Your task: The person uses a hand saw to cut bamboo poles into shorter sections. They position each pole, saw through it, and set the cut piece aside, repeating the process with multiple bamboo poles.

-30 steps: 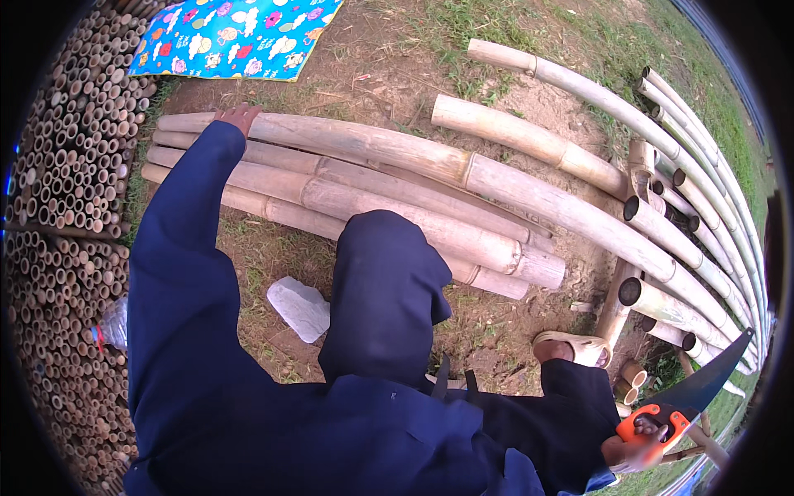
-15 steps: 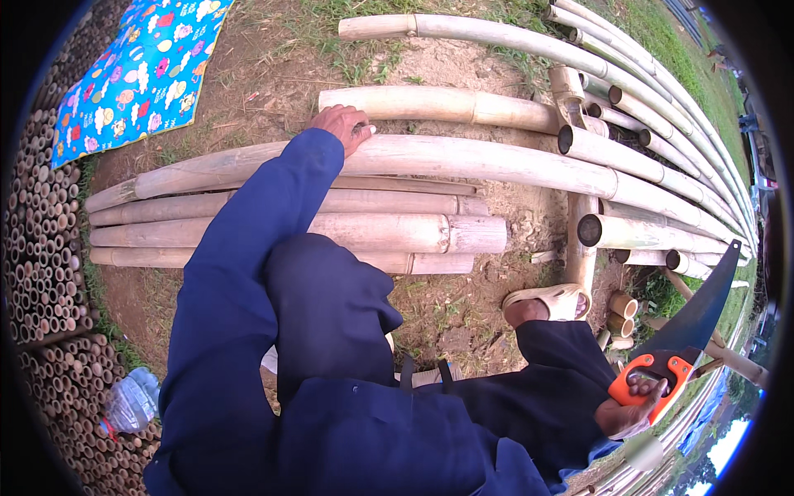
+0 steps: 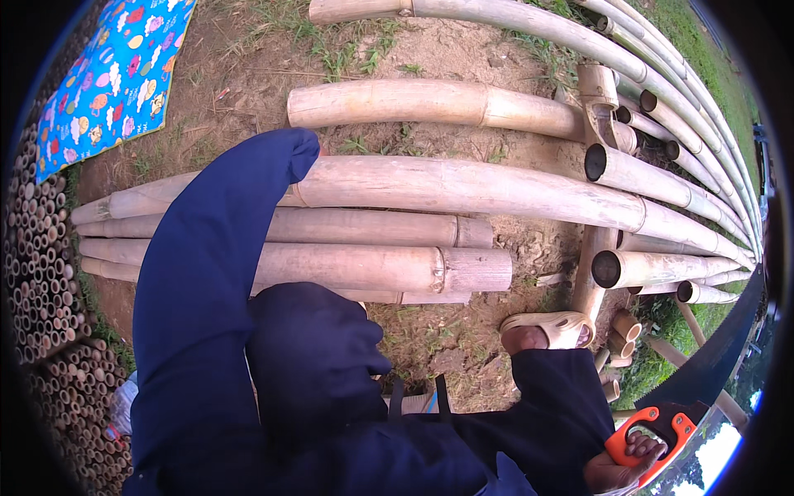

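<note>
My right hand (image 3: 620, 467) is wrapped round the orange handle of a handsaw (image 3: 703, 368), whose dark blade points up and away at the far right. My left arm reaches over a long, pale bamboo pole (image 3: 471, 182) lying across the ground. The blue sleeve cuff hides nearly all of my left hand, so its fingers cannot be made out. Just beyond the cuff lies a shorter bamboo piece (image 3: 397, 103), its right end against an upright notched bamboo post (image 3: 597, 87). Several cut bamboo lengths (image 3: 356, 266) lie side by side nearer me.
My foot in a beige clog (image 3: 546, 328) rests by a bamboo crosspiece (image 3: 589, 264). Hollow pole ends (image 3: 608, 269) stick out at the right, with short offcuts (image 3: 626, 325) below. Stacked bamboo (image 3: 50, 264) fills the left side, near a blue patterned sheet (image 3: 116, 83).
My left hand, earlier visible resting on the long pole, is now hidden behind the cuff. The saw sits lower and farther right. The whole view has shifted slightly.
</note>
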Demonstrator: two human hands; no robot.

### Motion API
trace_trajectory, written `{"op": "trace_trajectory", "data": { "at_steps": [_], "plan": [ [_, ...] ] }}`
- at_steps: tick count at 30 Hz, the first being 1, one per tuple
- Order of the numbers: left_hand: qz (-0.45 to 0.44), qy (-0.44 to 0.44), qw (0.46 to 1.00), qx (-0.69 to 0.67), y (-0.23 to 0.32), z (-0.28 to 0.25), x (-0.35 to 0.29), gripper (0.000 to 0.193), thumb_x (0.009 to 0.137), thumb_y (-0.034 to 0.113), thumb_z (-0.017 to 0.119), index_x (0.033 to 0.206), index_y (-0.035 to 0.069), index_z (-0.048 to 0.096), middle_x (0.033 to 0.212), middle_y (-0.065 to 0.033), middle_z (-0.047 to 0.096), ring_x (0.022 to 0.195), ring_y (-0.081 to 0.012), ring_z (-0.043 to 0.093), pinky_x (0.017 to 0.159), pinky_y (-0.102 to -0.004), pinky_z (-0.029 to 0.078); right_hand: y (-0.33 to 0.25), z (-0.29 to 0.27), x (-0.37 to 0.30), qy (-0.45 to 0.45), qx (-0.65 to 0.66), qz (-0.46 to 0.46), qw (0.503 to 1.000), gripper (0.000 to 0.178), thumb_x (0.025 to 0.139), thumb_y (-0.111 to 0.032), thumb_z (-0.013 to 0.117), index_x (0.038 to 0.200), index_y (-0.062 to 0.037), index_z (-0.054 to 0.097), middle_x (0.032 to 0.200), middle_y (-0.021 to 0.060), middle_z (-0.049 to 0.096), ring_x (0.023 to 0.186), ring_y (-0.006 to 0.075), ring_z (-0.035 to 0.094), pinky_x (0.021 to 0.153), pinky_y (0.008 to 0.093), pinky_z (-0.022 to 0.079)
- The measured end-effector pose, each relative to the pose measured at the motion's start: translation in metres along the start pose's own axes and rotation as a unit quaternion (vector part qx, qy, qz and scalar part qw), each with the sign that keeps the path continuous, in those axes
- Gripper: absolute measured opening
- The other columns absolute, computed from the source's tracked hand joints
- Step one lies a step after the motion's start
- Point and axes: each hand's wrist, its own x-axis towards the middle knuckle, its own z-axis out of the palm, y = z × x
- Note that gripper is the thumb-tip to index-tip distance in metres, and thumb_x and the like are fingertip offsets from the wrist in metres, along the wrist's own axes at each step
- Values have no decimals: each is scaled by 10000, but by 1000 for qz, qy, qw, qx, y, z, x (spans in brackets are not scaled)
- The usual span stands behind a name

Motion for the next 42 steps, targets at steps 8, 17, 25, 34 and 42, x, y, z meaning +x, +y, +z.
{"op": "trace_trajectory", "data": {
  "at_steps": [8, 17, 25, 34, 42],
  "plan": [
    [75, 49, 994, 66, 17, -22, 21, 283, 830, 326, 758, 950, 70, 751, 961, -215, 725, 972, -435, 685, 818, -485, 528, 33, 17, 10, -23, -14, 3, 1000, 242, 1014, -188, 681, 861, -62, 542, 768, 19, 448, 654, 119, 452, 610, 268, 433],
    [46, 329, 943, -19, 41, -64, -81, 346, 880, 343, 775, 1153, 160, 669, 850, -166, 687, 879, -405, 690, 742, -506, 528, 45, 22, 14, -48, 16, -1, 999, 228, 1016, -189, 674, 882, -55, 547, 792, 29, 458, 663, 125, 461, 600, 272, 438],
    [179, 554, 809, 81, 32, -56, -144, 446, 950, 560, 646, 1175, 176, 626, 938, -82, 726, 875, -335, 702, 784, -468, 546, 44, 16, 16, -61, 75, 6, 995, 215, 1018, -189, 667, 904, -47, 552, 816, 40, 468, 673, 132, 470, 590, 276, 442],
    [105, 384, 917, 13, 63, -48, -197, 551, 1008, 665, 475, 1121, 143, 611, 693, -198, 657, 723, -445, 673, 689, -575, 511, 39, -11, 17, -49, 135, 0, 990, 204, 1020, -189, 659, 929, -38, 557, 844, 52, 480, 685, 139, 480, 578, 281, 448],
    [65, 508, 852, 108, 69, -67, -195, 320, 909, 391, 722, 1128, 179, 625, 771, -122, 729, 732, -383, 723, 634, -523, 554, 34, -30, 17, -52, 170, -10, 984, 196, 1022, -189, 652, 951, -31, 562, 868, 62, 490, 694, 145, 489, 568, 286, 453]
  ]
}}
